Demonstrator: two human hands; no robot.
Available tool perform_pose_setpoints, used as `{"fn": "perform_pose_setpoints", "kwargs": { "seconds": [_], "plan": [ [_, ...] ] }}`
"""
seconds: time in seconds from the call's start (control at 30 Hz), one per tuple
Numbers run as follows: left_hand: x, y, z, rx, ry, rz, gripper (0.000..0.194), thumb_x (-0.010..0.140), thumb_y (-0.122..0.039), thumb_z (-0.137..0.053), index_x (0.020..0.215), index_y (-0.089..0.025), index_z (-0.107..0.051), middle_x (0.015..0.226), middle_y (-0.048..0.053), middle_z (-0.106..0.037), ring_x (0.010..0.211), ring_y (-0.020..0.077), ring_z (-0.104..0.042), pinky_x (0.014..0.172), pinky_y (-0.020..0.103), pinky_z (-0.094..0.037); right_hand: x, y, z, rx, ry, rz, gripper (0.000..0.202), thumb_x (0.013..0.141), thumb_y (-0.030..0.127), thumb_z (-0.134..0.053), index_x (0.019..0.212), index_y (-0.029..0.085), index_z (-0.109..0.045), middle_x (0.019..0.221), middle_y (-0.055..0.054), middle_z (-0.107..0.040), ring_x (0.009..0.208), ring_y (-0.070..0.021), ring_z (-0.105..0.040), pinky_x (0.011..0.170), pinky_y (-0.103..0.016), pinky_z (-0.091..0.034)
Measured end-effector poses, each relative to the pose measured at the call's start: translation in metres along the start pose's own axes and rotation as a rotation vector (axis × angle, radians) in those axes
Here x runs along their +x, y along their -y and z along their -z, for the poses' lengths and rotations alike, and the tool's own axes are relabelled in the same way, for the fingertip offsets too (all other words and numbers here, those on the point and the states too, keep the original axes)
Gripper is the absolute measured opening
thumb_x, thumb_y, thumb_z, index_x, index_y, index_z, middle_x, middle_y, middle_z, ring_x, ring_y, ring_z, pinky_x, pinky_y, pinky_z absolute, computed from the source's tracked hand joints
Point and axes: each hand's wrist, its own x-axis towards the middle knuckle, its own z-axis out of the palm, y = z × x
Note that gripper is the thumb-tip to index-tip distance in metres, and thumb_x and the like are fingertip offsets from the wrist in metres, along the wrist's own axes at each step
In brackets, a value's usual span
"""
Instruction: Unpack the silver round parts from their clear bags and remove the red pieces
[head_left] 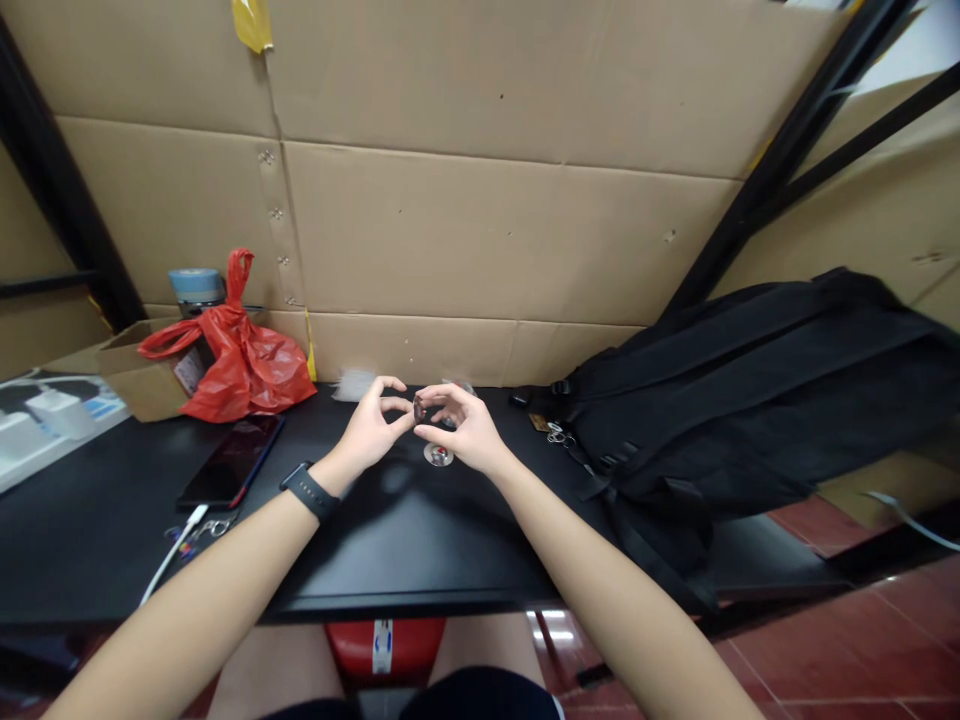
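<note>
Over the black table, my left hand (373, 425) and my right hand (469, 430) meet at a small dark round piece (419, 409), seen nearly edge-on. Thumb and fingers of each hand are closed on its edges, left hand on the near-left side, right hand on the top and right. Its exact kind is too small to make out. Just below my right hand lies a shiny round disc (439, 455) with a red spot at its middle. Behind the right fingers, a similar clear round item (459, 387) is mostly hidden.
A red plastic bag (244, 360) and a cardboard box (146, 385) stand at the left, with a phone (234, 460) and white cable (176, 550) nearer. Clear plastic (352, 385) lies by the cardboard wall (465, 240). A black backpack (772, 390) and keys (559, 435) occupy the right.
</note>
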Motion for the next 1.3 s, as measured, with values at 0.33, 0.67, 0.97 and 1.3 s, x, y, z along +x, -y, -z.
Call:
{"fn": "perform_pose_setpoints", "kwargs": {
  "seconds": [0.33,0.67,0.97,1.3],
  "plan": [
    [-0.0052,-0.0061,-0.0026,0.256,-0.062,-0.144,0.028,0.082,-0.025,-0.065,0.103,-0.022,-0.045,0.086,0.001,-0.067,0.089,0.0179,-0.069,0.088,0.031,-0.047,0.0004,-0.0020,0.0004,0.096,-0.007,-0.054,0.044,0.065,0.034,-0.086,0.102,0.024,-0.064,0.105,-0.006,-0.069,0.097,-0.0220,-0.068,0.075,-0.033,-0.055],
    [-0.0048,0.0010,-0.0099,0.055,-0.111,-0.046,0.028,0.082,-0.024,-0.064,0.102,-0.022,-0.045,0.091,0.002,-0.065,0.091,0.0165,-0.069,0.081,0.028,-0.050,0.0016,-0.0044,-0.0033,0.143,-0.046,-0.098,0.046,0.062,0.037,-0.088,0.098,0.023,-0.062,0.109,-0.007,-0.071,0.095,-0.0205,-0.068,0.077,-0.033,-0.057],
    [-0.0018,-0.0047,-0.0011,0.099,-0.034,-0.074,0.026,0.078,-0.027,-0.069,0.095,-0.021,-0.050,0.086,0.002,-0.067,0.089,0.0191,-0.070,0.083,0.030,-0.051,0.0016,-0.0040,-0.0034,0.116,-0.080,-0.098,0.046,0.062,0.037,-0.088,0.096,0.023,-0.061,0.107,-0.007,-0.072,0.094,-0.0208,-0.068,0.077,-0.034,-0.056],
    [-0.0028,-0.0040,-0.0051,0.109,-0.098,-0.075,0.022,0.079,-0.024,-0.066,0.091,-0.021,-0.047,0.087,0.002,-0.064,0.092,0.0194,-0.069,0.083,0.030,-0.051,0.0009,-0.0012,-0.0047,0.110,-0.077,-0.100,0.046,0.063,0.037,-0.087,0.097,0.023,-0.061,0.108,-0.008,-0.072,0.096,-0.0216,-0.068,0.078,-0.035,-0.056]
  ]
}}
